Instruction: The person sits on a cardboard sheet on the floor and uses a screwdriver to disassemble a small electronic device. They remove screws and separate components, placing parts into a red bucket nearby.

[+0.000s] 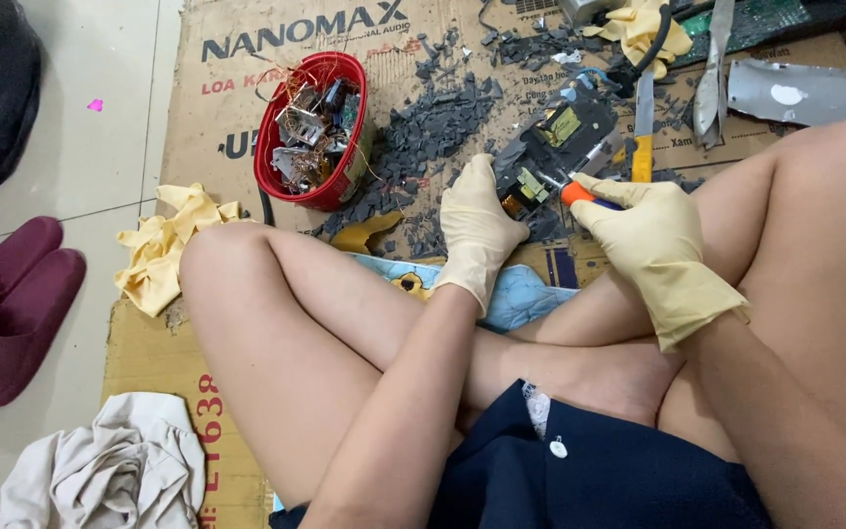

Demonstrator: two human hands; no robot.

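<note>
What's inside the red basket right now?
The red basket holds a heap of metal transformer-like parts tangled with thin copper wire. Whatever lies under the heap is covered.
</note>
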